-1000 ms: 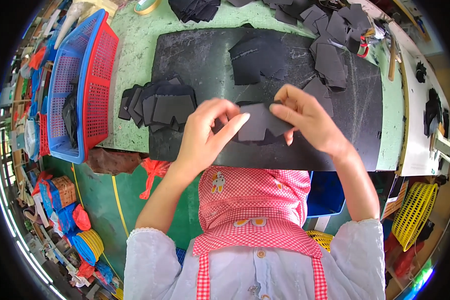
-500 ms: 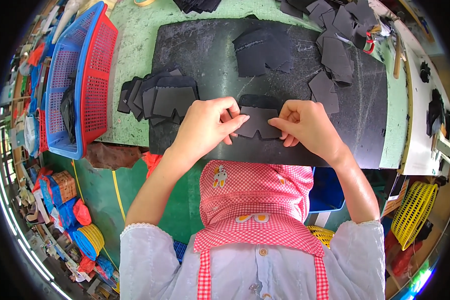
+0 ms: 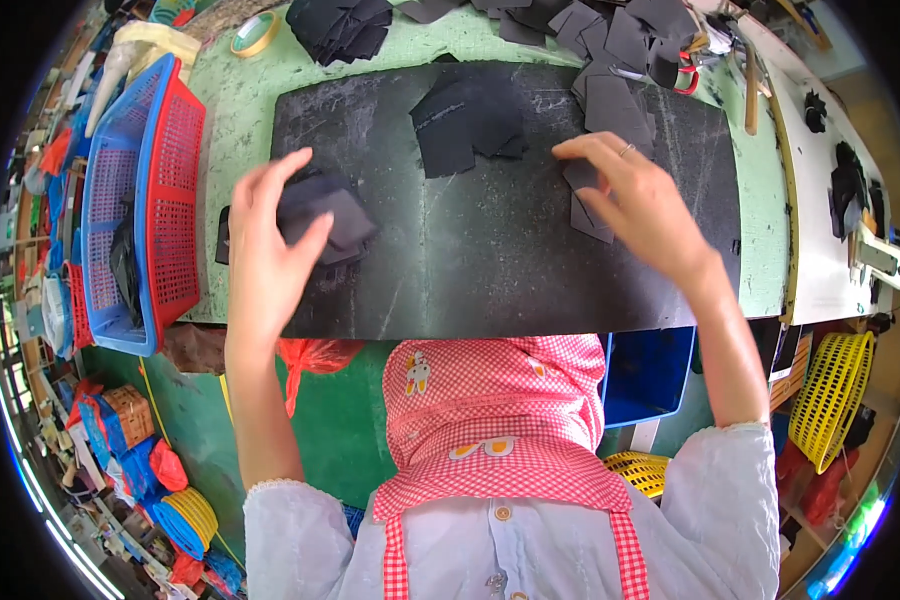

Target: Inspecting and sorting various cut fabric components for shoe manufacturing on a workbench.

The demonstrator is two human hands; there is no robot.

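Note:
My left hand (image 3: 270,230) is beside the left pile of flat dark pieces (image 3: 345,222), its thumb and fingers spread. The top piece there is blurred by motion, and part of the pile is hidden behind the hand. Over at the right, my right hand (image 3: 650,200) hovers with fingers apart, near the overlapping dark pieces (image 3: 612,105) and partly covering them. Neither hand appears to hold anything. A stack of black pieces (image 3: 470,118) lies at the far middle of the black board (image 3: 490,270).
Nested blue and red plastic baskets (image 3: 175,200) stand on the green tabletop's left side. At the back are a tape roll (image 3: 255,34), a fanned black stack (image 3: 338,28) and red-handled scissors (image 3: 687,78). A blue bin (image 3: 650,375) sits below the board's front edge.
The notched piece that both hands held at the board's front has gone to the left pile. My left hand moved left and opened; my right hand let go and moved far and right. The view shifted.

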